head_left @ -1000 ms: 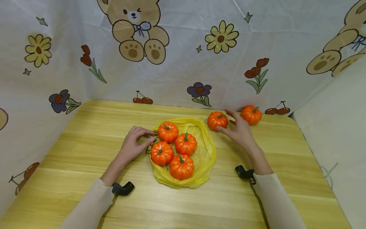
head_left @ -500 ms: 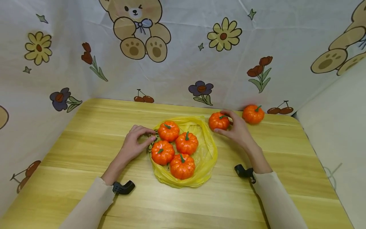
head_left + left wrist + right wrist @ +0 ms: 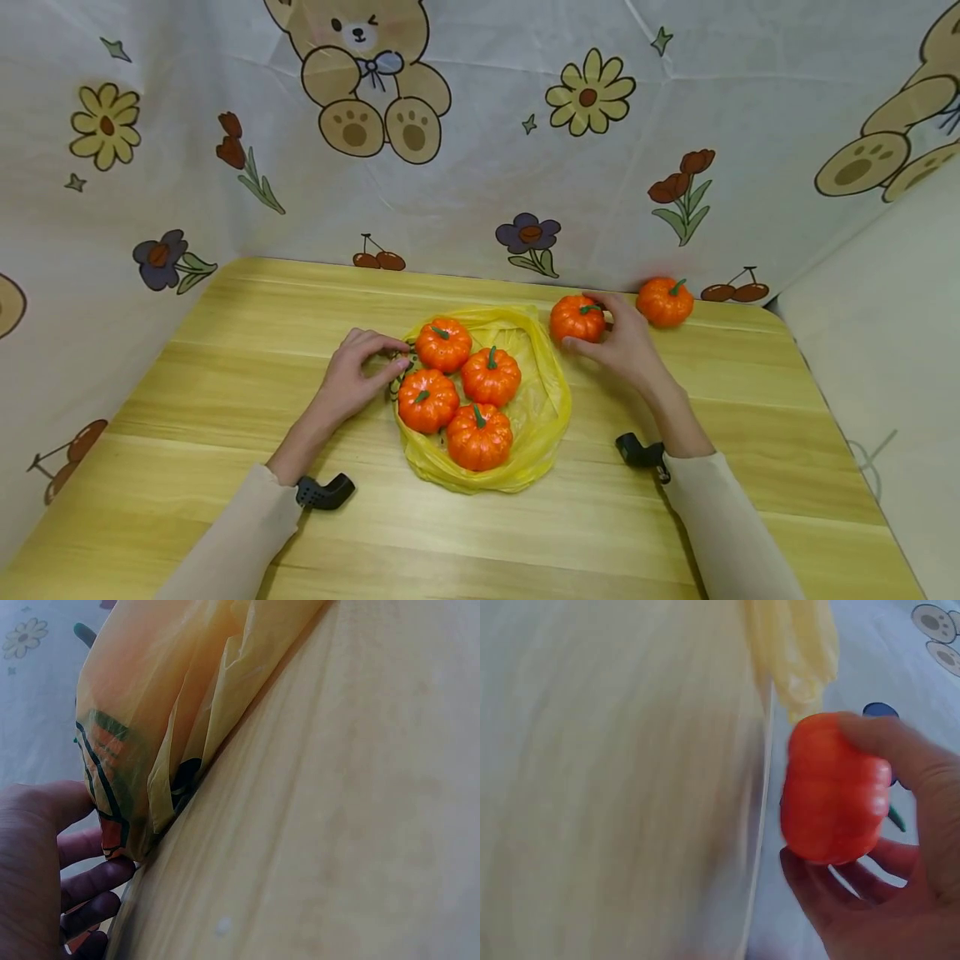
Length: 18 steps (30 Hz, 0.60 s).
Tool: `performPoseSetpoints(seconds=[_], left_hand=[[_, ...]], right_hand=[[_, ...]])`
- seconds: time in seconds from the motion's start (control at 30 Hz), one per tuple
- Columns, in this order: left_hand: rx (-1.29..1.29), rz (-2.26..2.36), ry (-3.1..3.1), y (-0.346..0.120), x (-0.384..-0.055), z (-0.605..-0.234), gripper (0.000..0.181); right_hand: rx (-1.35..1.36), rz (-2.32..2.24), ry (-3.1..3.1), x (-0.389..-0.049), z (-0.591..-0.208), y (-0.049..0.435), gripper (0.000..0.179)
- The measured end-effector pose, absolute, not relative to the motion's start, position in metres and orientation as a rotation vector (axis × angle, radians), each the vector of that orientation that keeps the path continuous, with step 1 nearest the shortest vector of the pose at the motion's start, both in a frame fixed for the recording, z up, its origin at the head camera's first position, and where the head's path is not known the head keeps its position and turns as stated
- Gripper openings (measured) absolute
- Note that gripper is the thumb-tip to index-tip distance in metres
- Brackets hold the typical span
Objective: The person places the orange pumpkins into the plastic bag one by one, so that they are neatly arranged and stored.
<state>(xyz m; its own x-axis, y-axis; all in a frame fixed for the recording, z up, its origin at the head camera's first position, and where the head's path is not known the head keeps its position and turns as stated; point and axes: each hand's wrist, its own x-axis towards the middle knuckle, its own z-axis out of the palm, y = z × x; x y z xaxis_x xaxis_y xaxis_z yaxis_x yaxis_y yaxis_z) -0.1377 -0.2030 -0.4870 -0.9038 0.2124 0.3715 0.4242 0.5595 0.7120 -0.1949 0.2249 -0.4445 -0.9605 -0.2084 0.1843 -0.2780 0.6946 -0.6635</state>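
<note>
A yellow plastic bag (image 3: 551,408) lies spread wide on the table, its rim rolled into a ring around several small orange pumpkins (image 3: 480,437) with green stems. My left hand (image 3: 352,375) pinches the bag's left edge, thumb and fingertips at the printed film (image 3: 112,802) in the left wrist view. Just beyond the bag's far right rim, my right hand (image 3: 626,337) grips another orange pumpkin (image 3: 576,319). In the right wrist view the thumb lies over one side of that pumpkin (image 3: 832,791) and the fingers curl around the other.
One more pumpkin (image 3: 665,302) sits at the table's back edge, right of my right hand. A printed cloth (image 3: 450,192) hangs directly behind the wooden table (image 3: 225,375), with a pale wall at the right.
My right hand has closed its fingers and thumb around the pumpkin near the bag, where before they were spread beside it. My left hand stays at the bag's edge.
</note>
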Motion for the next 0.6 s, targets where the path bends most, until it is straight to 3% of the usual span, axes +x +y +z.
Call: performPoseSetpoints(seconds=[0.6], left_hand=[[-0.532,-1.252,-2.565,-0.204,-0.138,-0.489,0.019]], right_hand=[[0.524,1.404,-2.708,-0.189,-0.418,0.183,0.075]])
